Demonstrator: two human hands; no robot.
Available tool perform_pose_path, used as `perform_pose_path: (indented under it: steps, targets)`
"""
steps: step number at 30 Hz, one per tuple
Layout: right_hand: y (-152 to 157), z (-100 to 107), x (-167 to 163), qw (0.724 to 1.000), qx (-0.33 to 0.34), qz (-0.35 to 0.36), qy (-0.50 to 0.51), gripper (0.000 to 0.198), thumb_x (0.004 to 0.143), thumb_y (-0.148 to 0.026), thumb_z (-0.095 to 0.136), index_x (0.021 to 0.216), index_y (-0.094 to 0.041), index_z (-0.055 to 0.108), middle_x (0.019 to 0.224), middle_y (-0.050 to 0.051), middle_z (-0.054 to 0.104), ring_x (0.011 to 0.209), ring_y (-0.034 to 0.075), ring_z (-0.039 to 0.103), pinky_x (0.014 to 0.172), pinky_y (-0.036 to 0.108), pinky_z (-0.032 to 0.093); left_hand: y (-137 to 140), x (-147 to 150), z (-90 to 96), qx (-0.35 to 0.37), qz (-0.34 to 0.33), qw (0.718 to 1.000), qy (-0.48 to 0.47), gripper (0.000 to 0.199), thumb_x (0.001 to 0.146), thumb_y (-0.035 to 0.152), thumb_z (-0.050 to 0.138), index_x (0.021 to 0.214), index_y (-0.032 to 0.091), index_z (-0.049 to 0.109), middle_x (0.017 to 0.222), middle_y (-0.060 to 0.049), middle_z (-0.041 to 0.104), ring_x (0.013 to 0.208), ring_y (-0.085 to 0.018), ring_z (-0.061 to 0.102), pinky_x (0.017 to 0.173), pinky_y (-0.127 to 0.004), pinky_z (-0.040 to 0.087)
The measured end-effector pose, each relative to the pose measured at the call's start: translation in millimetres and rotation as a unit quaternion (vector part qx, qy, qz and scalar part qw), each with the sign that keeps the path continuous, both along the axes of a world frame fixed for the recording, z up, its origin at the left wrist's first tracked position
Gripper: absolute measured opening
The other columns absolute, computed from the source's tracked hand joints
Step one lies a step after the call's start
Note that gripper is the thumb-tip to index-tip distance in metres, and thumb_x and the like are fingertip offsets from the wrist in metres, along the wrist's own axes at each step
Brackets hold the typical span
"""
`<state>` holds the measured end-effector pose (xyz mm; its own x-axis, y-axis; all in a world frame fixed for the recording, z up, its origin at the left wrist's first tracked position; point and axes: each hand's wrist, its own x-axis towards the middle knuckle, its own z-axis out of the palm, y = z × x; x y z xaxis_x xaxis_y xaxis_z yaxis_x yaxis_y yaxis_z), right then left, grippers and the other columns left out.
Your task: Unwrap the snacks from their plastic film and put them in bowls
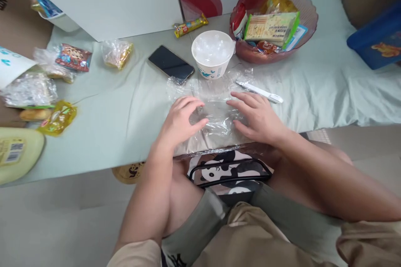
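Observation:
A crumpled sheet of clear plastic film lies on the cloth near the table's front edge. My left hand rests at its left side, fingers curved and apart. At its right side is my right hand, fingers spread over the film. Neither hand visibly grips anything. Just beyond the film stands a white paper cup with clear plastic inside it. A white and grey utility knife lies right beside my right hand's fingers. Left of the cup is a black phone.
A pink glass bowl of packaged snacks stands at the back right, near a blue container. White boxes line the back, with a yellow snack stick before them. Wrapped snacks and a yellow-green bottle sit at left.

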<state>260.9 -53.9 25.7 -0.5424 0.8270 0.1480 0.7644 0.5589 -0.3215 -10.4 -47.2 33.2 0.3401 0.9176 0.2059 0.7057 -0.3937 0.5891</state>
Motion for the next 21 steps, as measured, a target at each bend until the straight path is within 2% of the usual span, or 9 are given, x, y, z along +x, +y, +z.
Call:
perform_pose_path:
  steps: [2,4,6,8,11,14,16,19,21]
  targets:
    - [5,-5,7,0.999,0.024,0.001,0.024,0.045,0.094,-0.030,0.054,0.136,-0.016,0.064,0.147,0.015,0.061,0.132,0.036,0.057,0.109,0.054,0.046,-2,-4,-1.6,-0.044,-0.012,0.998,0.051,0.037,0.082,0.031,0.078,0.118,0.023,0.071,0.139,-0.008,0.068,0.144,-0.031,0.050,0.124,-0.052,0.040]
    - [11,-10,13,0.999,0.035,-0.002,0.026,0.032,0.096,-0.030,0.054,0.120,-0.018,0.071,0.140,0.014,0.067,0.128,0.035,0.061,0.106,0.052,0.048,0,-12,-2.5,-0.090,-0.004,0.993,0.076,0.046,0.081,0.031,0.080,0.125,0.024,0.070,0.150,-0.008,0.062,0.152,-0.033,0.042,0.127,-0.055,0.035]
    - [17,-13,16,0.998,0.047,-0.008,0.028,0.023,0.098,-0.030,0.053,0.099,-0.020,0.073,0.132,0.013,0.071,0.124,0.035,0.064,0.104,0.051,0.050,2,-19,-2.4,-0.130,-0.001,0.988,0.083,0.050,0.081,0.030,0.080,0.129,0.024,0.068,0.155,-0.008,0.058,0.154,-0.033,0.040,0.128,-0.056,0.034]
    - [20,-11,17,0.997,0.062,-0.012,0.042,0.025,0.100,-0.030,0.050,0.087,-0.021,0.070,0.127,0.012,0.073,0.120,0.033,0.066,0.102,0.050,0.050,3,-23,-1.2,-0.143,0.006,0.987,0.074,0.039,0.084,0.028,0.076,0.122,0.024,0.071,0.153,-0.008,0.059,0.150,-0.031,0.046,0.125,-0.054,0.038]
    - [19,3,17,0.996,0.051,-0.013,0.070,0.025,0.100,-0.031,0.048,0.088,-0.022,0.067,0.115,0.011,0.076,0.108,0.029,0.069,0.098,0.047,0.051,1,-24,3.4,-0.127,0.030,0.991,0.033,0.010,0.089,0.026,0.066,0.093,0.022,0.075,0.135,-0.009,0.070,0.127,-0.027,0.064,0.111,-0.048,0.052]
    - [11,23,21,0.993,-0.029,-0.037,0.108,0.019,0.098,-0.035,0.050,0.089,-0.024,0.063,0.092,0.008,0.076,0.085,0.025,0.070,0.084,0.042,0.054,-6,-26,12.6,-0.117,0.053,0.989,-0.072,0.013,0.088,0.029,0.064,0.080,0.022,0.071,0.111,-0.009,0.077,0.108,-0.025,0.071,0.101,-0.044,0.055]
    - [7,36,26,0.978,-0.123,-0.051,0.160,0.016,0.096,-0.038,0.055,0.087,-0.025,0.060,0.078,0.005,0.073,0.072,0.021,0.068,0.072,0.037,0.055,-10,-31,20.5,-0.155,0.046,0.974,-0.157,0.013,0.085,0.034,0.069,0.082,0.022,0.071,0.097,-0.008,0.078,0.101,-0.025,0.073,0.096,-0.042,0.057]
    - [7,45,35,0.922,-0.280,-0.052,0.263,0.025,0.094,-0.046,0.063,0.083,-0.025,0.055,0.063,0.000,0.065,0.055,0.016,0.061,0.054,0.031,0.050,-15,-38,29.5,-0.266,0.001,0.939,-0.219,0.021,0.075,0.037,0.079,0.088,0.022,0.073,0.085,-0.007,0.077,0.085,-0.023,0.073,0.079,-0.035,0.059]
    - [10,46,39,0.884,-0.338,-0.063,0.318,0.031,0.092,-0.050,0.068,0.082,-0.024,0.054,0.057,-0.003,0.058,0.046,0.012,0.052,0.044,0.027,0.043,-15,-41,30.7,-0.315,0.006,0.925,-0.211,0.028,0.070,0.033,0.083,0.093,0.022,0.073,0.081,-0.006,0.076,0.078,-0.020,0.072,0.071,-0.031,0.058]
